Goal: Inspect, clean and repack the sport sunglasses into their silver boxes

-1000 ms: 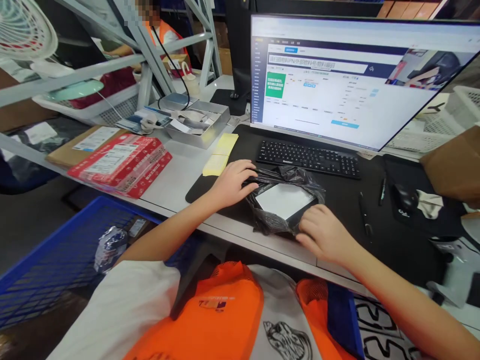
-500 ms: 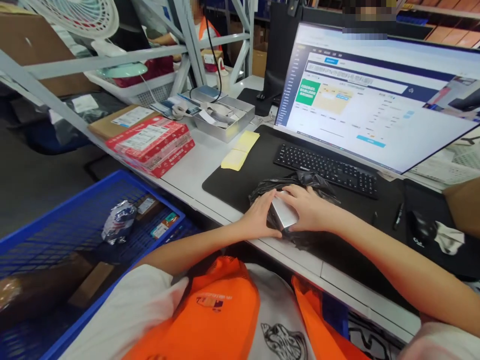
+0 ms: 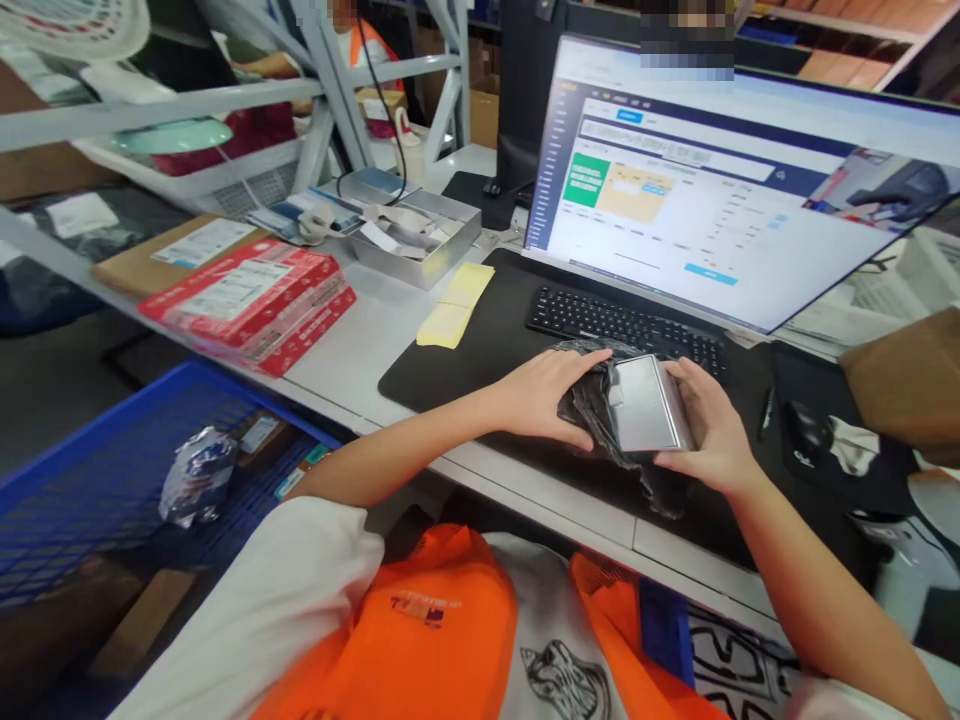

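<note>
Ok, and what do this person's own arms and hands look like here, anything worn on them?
Both hands are bare: no gloves, and no ring, watch or band shows on the left hand or the right hand. The forearms are uncovered. A white short sleeve covers the left upper arm, and an orange vest is worn over the chest.

A small silver-grey box (image 3: 646, 405), flat and rectangular with a smooth matte face, sits just right of the frame's centre, tilted up and half out of a crumpled black plastic bag (image 3: 592, 412). The glossy bag bunches against the box's left side and trails below it. The right hand (image 3: 709, 430) grips the box; the left hand (image 3: 544, 395) clasps the bag.
</note>
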Demonstrator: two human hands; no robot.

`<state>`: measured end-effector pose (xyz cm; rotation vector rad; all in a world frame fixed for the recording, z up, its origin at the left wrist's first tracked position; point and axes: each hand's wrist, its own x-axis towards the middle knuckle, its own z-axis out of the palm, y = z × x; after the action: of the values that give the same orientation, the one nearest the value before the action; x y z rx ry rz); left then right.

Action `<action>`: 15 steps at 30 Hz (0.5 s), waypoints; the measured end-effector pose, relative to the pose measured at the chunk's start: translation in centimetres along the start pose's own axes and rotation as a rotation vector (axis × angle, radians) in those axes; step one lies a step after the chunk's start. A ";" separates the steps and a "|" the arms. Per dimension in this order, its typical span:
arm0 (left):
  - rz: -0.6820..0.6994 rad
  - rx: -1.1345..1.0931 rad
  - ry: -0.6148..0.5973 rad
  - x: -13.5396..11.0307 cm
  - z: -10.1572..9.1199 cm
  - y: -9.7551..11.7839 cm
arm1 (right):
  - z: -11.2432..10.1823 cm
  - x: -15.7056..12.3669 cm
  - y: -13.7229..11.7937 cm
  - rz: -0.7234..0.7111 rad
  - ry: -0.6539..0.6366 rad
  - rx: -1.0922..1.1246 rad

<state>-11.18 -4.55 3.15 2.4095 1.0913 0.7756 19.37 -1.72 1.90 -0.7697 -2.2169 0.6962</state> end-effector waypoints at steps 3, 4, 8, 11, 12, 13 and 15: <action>0.080 -0.032 -0.013 2.2 1.5 -2.1 | 0.2 -0.6 1.4 0.017 0.212 0.386; 0.092 -0.044 -0.009 2.7 2.2 -2.7 | 0.2 -0.8 1.7 0.034 0.273 0.441; 0.062 -0.058 -0.017 3.2 5.5 -4.4 | 0.0 -1.8 2.0 0.137 0.508 0.538; 0.089 -0.061 -0.070 2.7 7.4 -5.1 | 0.0 -2.2 2.1 0.196 0.747 0.639; 0.119 -0.069 -0.087 2.5 7.7 -5.3 | -0.1 -2.2 2.2 0.199 0.852 0.696; 0.150 -0.080 -0.103 2.4 8.0 -5.5 | -0.3 -2.2 2.3 0.194 0.955 0.749; 0.220 -0.090 -0.100 2.2 8.1 -6.0 | -1.0 -2.0 2.6 0.172 1.120 0.796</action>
<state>-8.37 -0.03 -5.68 2.4896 0.7457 0.7465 22.12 -1.06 0.01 -0.6642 -0.7724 0.8459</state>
